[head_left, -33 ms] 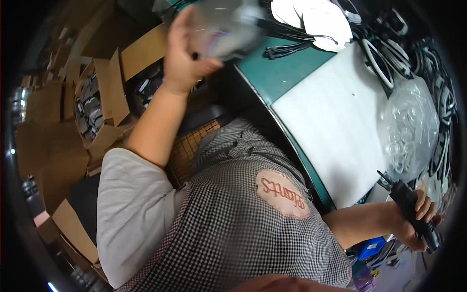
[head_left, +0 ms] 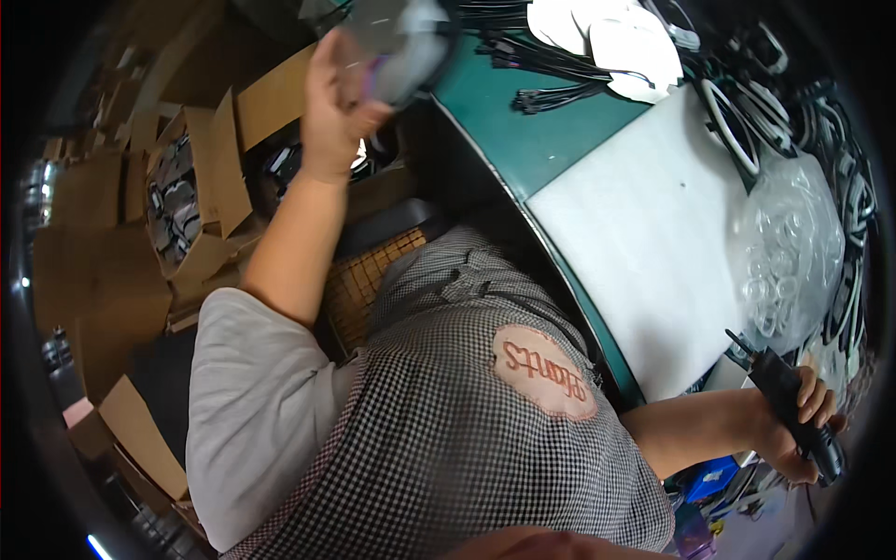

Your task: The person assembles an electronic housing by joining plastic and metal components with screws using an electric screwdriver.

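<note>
At the upper left my left hand point(head_left: 331, 117) is closed on a rounded grey housing point(head_left: 411, 51) with a dark rim. Motion blurs this piece, so its exact kind is unclear; it is past the left edge of the green-topped table point(head_left: 523, 135). Far to the right, the fingers of my right hand point(head_left: 803, 425) wrap round a black electric screwdriver point(head_left: 789, 392). Its thin bit points up and left, toward the near corner of the white foam sheet point(head_left: 644, 233).
Bundles of black cables point(head_left: 555, 95) and white discs point(head_left: 635, 56) lie at the table's far side. A clear plastic bag point(head_left: 789, 243) of transparent parts and coiled cables point(head_left: 733, 121) sit at the right. Cardboard boxes point(head_left: 219, 177) with grey parts stand at the left.
My left hand has moved a little to the left with the grey housing, uncovering more of the cable bundles and table edge. My right hand and the screwdriver have stayed put.
</note>
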A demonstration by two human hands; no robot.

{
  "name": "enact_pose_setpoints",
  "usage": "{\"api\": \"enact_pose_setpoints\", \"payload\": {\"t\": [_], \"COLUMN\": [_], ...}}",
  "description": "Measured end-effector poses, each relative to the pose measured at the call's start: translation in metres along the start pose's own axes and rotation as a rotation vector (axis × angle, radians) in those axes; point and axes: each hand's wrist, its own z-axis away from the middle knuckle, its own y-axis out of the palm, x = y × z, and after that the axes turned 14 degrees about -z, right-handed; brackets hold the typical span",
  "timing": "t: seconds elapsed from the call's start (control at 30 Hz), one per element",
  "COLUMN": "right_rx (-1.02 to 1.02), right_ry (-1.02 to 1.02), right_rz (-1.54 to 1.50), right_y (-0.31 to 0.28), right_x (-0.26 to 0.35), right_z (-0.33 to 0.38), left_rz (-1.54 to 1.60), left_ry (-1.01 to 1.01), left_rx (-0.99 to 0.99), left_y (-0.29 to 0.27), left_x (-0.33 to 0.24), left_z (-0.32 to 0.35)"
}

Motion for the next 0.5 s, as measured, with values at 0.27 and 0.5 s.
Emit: {"api": "enact_pose_setpoints", "payload": {"t": [0.27,0.5], "right_rx": [-0.031,0.057], "right_ry": [0.001,0.057], "right_rz": [0.018,-0.002], "right_y": [-0.03,-0.032], "right_x": [-0.007,0.003], "right_z": [-0.004,0.014], "left_rz": [-0.044,0.052], "left_ry": [-1.058,-0.909], "left_rx": [-0.501,-0.511], "left_y": [-0.201,-0.154], "left_x": [0.162,0.16], "left_z": [0.08,0.025]}}
